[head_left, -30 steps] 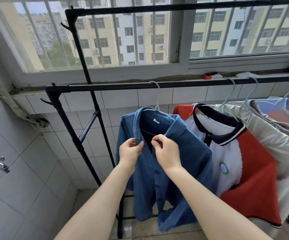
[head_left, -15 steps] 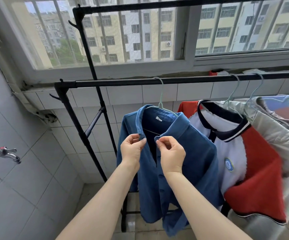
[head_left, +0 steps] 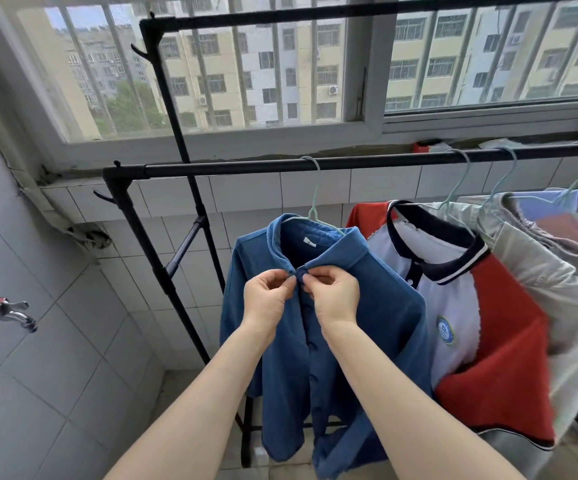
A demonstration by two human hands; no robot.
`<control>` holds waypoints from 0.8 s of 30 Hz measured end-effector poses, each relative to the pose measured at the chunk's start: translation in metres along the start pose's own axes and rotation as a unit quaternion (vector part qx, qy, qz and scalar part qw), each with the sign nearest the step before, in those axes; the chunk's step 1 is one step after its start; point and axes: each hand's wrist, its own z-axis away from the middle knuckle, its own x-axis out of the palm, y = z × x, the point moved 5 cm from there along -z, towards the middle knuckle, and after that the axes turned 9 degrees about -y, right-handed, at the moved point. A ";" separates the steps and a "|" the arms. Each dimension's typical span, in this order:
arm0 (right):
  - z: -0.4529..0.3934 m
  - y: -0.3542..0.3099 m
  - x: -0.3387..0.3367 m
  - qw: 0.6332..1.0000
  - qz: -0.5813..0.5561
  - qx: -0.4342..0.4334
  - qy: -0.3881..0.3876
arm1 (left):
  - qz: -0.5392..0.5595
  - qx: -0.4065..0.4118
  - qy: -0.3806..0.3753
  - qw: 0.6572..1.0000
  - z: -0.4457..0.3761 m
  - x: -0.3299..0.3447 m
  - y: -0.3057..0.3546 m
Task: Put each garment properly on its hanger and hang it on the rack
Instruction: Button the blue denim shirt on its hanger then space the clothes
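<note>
Head view. Blue shirt (head_left: 356, 327) hangs on a pale green hanger (head_left: 315, 209) hooked over the black rack rail (head_left: 232, 168). Left hand (head_left: 268, 299) and right hand (head_left: 334, 299) both pinch the shirt's front edges just below the collar; the button between the fingertips is too small to make out. Hanger arms hidden inside the shirt. Red-and-white polo (head_left: 481, 334) hangs just beside it; the grey garment (head_left: 564, 289) is cut off at the right edge.
</note>
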 end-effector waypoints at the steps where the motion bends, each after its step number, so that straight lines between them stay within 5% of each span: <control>1: -0.001 -0.001 -0.001 1.000 0.024 -0.007 0.005 | 0.004 0.000 0.001 1.000 0.000 0.002 0.000; 8: 0.003 -0.016 -0.001 0.982 0.176 -0.062 0.007 | 0.025 -0.006 0.012 1.000 0.000 0.006 -0.004; 24: -0.019 -0.023 -0.002 0.975 0.214 -0.051 -0.020 | -0.044 0.052 -0.002 0.998 -0.003 0.010 0.004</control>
